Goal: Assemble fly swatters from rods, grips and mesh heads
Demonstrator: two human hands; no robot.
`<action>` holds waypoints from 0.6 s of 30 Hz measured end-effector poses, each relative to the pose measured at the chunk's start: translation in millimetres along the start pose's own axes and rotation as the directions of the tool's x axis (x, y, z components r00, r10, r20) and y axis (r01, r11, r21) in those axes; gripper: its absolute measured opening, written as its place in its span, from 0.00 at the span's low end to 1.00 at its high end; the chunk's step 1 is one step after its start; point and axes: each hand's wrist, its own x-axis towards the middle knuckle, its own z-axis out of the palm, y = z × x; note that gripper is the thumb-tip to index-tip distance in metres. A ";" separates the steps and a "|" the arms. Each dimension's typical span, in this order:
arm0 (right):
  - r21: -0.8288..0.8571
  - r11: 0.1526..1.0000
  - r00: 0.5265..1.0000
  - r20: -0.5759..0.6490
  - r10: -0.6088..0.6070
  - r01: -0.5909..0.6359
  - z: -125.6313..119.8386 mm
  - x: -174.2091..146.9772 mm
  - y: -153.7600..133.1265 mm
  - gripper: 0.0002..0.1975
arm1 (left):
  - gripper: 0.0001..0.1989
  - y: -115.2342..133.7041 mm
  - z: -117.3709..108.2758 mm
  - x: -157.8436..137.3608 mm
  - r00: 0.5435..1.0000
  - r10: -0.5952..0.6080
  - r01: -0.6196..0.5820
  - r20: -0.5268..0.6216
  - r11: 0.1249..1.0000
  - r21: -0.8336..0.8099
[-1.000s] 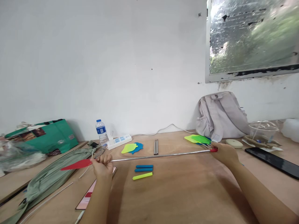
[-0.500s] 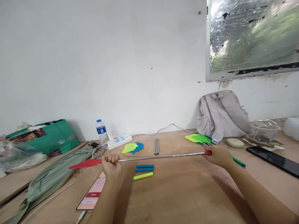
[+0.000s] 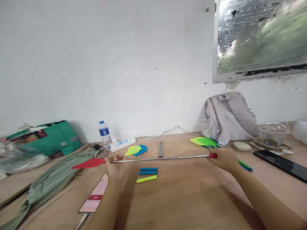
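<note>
A long thin metal rod (image 3: 158, 158) with a red flat paddle head (image 3: 87, 163) at its left end and a red grip at its right end spans the wooden table (image 3: 187, 198) just above its surface. My left hand (image 3: 115, 166) holds the rod close to the red head. My right hand (image 3: 224, 159) is closed on the red grip end. Under the rod lie two blue sleeves (image 3: 148, 171) and a yellow-green sleeve (image 3: 146, 179).
A phone (image 3: 94, 194) lies by my left arm. Yellow and blue paddle heads (image 3: 136, 150), short metal rods (image 3: 160, 149), a power strip (image 3: 122, 144), a water bottle (image 3: 104, 133), green heads (image 3: 203, 141), a grey backpack (image 3: 227, 116), a green bag (image 3: 51, 138) and a dark tablet (image 3: 283, 163) lie around.
My left hand slid right along the rod and its fingers have loosened. The red head moved right and lifted slightly; my right hand shifted a little left.
</note>
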 end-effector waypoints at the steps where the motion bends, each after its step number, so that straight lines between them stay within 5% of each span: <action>1: -0.001 1.000 1.000 -0.003 -0.003 0.003 -0.6 -0.3 -1.6 0.11 | 0.21 -0.9 -0.2 0.5 1.000 -0.008 0.008 -0.014 1.000 0.004; 6: 0.005 1.000 1.000 -0.020 -0.012 0.013 -2.0 -1.6 -7.5 0.11 | 0.20 -3.7 -2.3 2.7 0.998 -0.042 0.044 -0.051 0.998 0.033; 13: 0.034 0.999 1.000 -0.003 -0.010 0.010 2.8 -2.1 -12.1 0.11 | 0.18 -9.8 -6.0 2.2 0.990 -0.090 0.083 0.109 0.994 0.065; 18: 0.071 0.997 1.000 -0.017 -0.008 0.010 7.8 -1.9 -18.9 0.10 | 0.16 -12.5 -0.8 -0.6 0.976 -0.216 0.212 0.027 0.970 0.117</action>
